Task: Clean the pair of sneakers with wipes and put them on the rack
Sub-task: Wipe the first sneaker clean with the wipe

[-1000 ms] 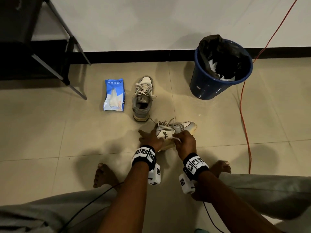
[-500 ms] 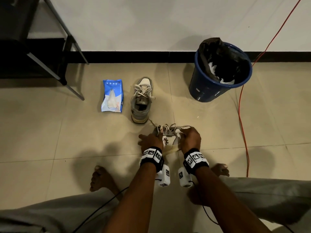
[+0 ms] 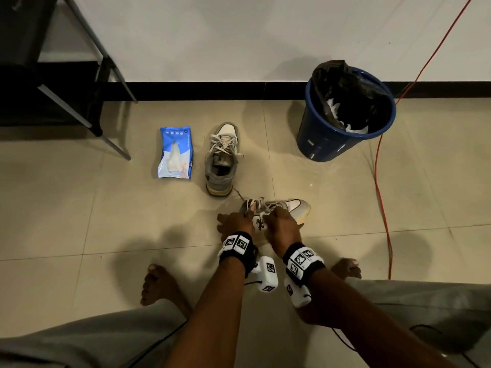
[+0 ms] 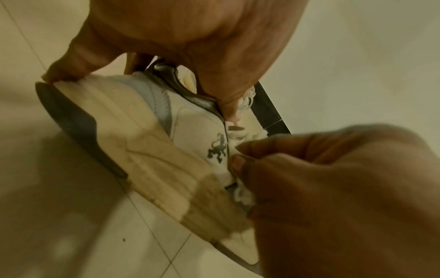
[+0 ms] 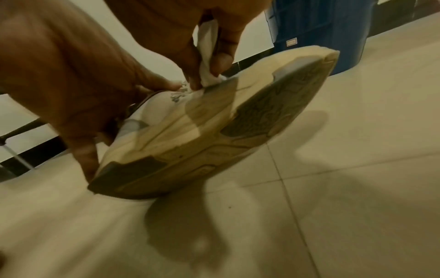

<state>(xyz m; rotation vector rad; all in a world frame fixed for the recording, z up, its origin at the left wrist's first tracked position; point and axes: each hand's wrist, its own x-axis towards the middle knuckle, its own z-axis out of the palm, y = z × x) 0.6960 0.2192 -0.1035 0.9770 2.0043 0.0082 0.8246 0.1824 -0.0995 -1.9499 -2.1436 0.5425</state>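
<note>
A white and grey sneaker (image 3: 293, 207) lies tipped on its side on the floor tiles, sole toward me, toe to the right. My left hand (image 3: 235, 221) grips its heel and collar (image 4: 166, 90), thumb on the heel sole. My right hand (image 3: 280, 225) pinches a white wipe (image 5: 208, 62) and presses it on the sneaker's side by the small grey logo (image 4: 217, 148). The second sneaker (image 3: 221, 158) stands upright farther off. A blue pack of wipes (image 3: 175, 152) lies to its left.
A blue bin (image 3: 345, 115) with a black liner and used wipes stands at the back right. An orange cable (image 3: 382, 203) runs down the right. A black metal rack (image 3: 66, 83) stands at the back left. My bare feet (image 3: 156, 284) flank the sneaker.
The right hand with the wipe slid right along the sneaker's side, then came back left toward the logo. The left hand kept its hold on the heel.
</note>
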